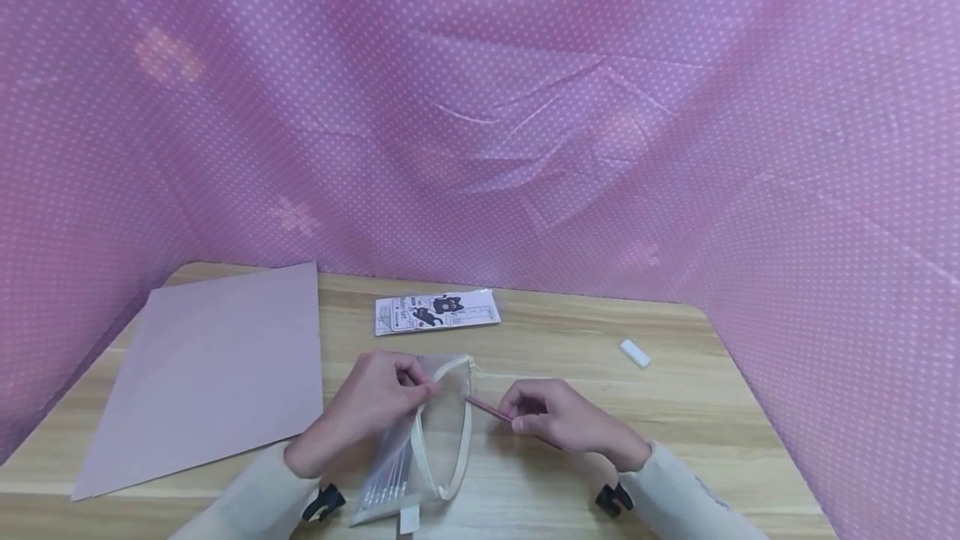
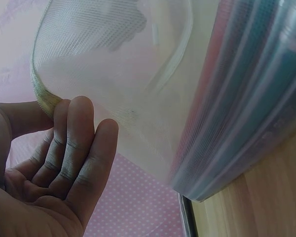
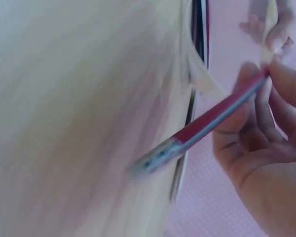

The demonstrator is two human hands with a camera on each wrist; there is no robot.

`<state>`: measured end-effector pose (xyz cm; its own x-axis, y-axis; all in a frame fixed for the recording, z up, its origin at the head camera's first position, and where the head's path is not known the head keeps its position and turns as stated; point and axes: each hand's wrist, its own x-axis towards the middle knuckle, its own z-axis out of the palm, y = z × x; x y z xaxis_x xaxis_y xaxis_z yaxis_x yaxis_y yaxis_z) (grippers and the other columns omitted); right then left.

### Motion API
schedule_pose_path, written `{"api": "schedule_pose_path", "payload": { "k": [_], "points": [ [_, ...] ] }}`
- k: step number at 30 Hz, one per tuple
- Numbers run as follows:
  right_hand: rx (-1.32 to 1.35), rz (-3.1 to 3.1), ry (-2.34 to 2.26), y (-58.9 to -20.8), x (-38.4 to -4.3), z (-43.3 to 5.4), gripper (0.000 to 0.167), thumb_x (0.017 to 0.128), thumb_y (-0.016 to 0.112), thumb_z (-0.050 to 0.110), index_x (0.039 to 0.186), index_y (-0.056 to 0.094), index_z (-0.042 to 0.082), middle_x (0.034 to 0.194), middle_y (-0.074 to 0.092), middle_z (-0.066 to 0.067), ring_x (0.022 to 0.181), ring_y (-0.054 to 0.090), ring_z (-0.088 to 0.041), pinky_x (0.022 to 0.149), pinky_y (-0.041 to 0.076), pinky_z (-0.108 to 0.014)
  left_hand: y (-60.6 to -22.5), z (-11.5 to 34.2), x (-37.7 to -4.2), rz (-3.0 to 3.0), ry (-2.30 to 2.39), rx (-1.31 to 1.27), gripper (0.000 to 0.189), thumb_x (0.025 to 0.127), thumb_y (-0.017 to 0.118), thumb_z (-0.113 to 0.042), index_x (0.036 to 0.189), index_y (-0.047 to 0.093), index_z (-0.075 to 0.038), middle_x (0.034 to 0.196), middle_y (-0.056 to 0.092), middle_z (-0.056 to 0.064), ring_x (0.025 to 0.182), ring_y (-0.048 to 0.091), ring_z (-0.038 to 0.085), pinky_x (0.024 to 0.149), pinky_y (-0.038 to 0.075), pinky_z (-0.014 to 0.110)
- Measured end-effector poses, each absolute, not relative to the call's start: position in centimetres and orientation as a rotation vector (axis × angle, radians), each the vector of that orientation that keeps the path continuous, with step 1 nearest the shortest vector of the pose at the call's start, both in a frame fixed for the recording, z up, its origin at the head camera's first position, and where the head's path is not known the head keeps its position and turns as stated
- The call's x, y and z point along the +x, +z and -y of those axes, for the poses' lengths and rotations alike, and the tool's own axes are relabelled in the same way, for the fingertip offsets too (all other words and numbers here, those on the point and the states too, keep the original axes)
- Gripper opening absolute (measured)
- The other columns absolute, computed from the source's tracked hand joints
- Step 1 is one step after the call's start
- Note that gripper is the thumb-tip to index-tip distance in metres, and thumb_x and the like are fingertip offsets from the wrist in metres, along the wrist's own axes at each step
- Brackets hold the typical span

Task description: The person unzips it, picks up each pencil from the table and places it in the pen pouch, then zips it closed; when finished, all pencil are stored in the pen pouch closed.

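Note:
A translucent mesh zip pouch (image 1: pixel 390 461) lies tilted on the table with its cream zipper spread apart. Inside it, several pencils (image 2: pixel 232 94) show through the mesh, some red and some teal. My left hand (image 1: pixel 378 394) pinches the zipper edge of the pouch between thumb and fingers. A red pencil (image 3: pixel 202 123) is pinched in my right hand (image 1: pixel 558 415), just right of the pouch. One end of this pencil points at the pouch opening; the other, with a metal band, extends back past my fingers. Whether its front tip is inside the opening, I cannot tell.
A large pale pink board (image 1: pixel 217 373) covers the table's left side. Behind the pouch lies a ruler set packet (image 1: pixel 438 312) with black cat pictures. A white eraser (image 1: pixel 635 353) sits at the right. Pink dotted cloth (image 1: pixel 525 107) hangs around the wooden table (image 1: pixel 675 407).

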<state>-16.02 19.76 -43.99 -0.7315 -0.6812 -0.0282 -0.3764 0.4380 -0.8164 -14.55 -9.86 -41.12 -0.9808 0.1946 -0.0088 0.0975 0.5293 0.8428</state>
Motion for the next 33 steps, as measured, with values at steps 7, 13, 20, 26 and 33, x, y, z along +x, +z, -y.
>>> {"api": "schedule_pose_path", "payload": {
  "k": [7,13,20,26,33],
  "points": [
    [-0.759,-2.122,-1.411,-43.9,-16.2,-18.5,0.025,0.092,0.065,0.007,0.112,0.064,-0.009,0.089,0.066,-0.001,0.081,0.062,-0.004,0.074,0.053,-0.018,-41.0,9.8,-14.5,-2.657,1.456,0.254,0.008,0.084,0.080,-0.018,0.080,0.075,-0.014,0.069,0.069,-0.004,0.059,0.060,0.013,0.053,0.051,0.025],
    [-0.652,-1.966,-1.391,-44.4,-16.2,-17.6,0.025,0.088,0.066,0.000,0.110,0.066,-0.010,0.083,0.067,0.005,0.073,0.065,-0.007,0.068,0.054,-0.018,-40.9,9.7,-14.5,-2.668,1.432,0.228,0.010,0.083,0.081,-0.019,0.076,0.074,-0.017,0.068,0.068,-0.005,0.060,0.059,0.012,0.054,0.050,0.024],
    [-0.535,-1.944,-1.406,-44.7,-16.0,-15.8,0.028,0.087,0.070,0.003,0.115,0.071,-0.001,0.091,0.072,-0.022,0.073,0.066,-0.008,0.067,0.056,-0.020,-40.9,9.7,-14.4,-2.654,1.443,0.247,0.009,0.084,0.080,-0.018,0.076,0.074,-0.018,0.070,0.070,-0.001,0.059,0.060,0.013,0.053,0.049,0.023],
    [-0.326,-1.906,-1.625,-45.0,-15.7,-13.6,0.034,0.090,0.069,0.003,0.123,0.066,-0.005,0.108,0.073,-0.029,0.076,0.071,-0.011,0.070,0.060,-0.023,-41.0,9.8,-14.5,-2.686,1.412,0.270,0.010,0.084,0.080,-0.022,0.077,0.075,-0.018,0.068,0.069,-0.006,0.060,0.059,0.012,0.054,0.048,0.023],
    [-0.180,-1.794,-1.849,-45.6,-15.5,-11.6,0.040,0.091,0.066,0.002,0.129,0.060,-0.010,0.098,0.077,-0.014,0.078,0.070,-0.009,0.072,0.059,-0.022,-41.1,9.6,-14.6,-2.684,1.420,0.248,0.007,0.083,0.080,-0.019,0.078,0.075,-0.018,0.069,0.070,-0.004,0.060,0.060,0.013,0.056,0.050,0.023]
  ]
}}
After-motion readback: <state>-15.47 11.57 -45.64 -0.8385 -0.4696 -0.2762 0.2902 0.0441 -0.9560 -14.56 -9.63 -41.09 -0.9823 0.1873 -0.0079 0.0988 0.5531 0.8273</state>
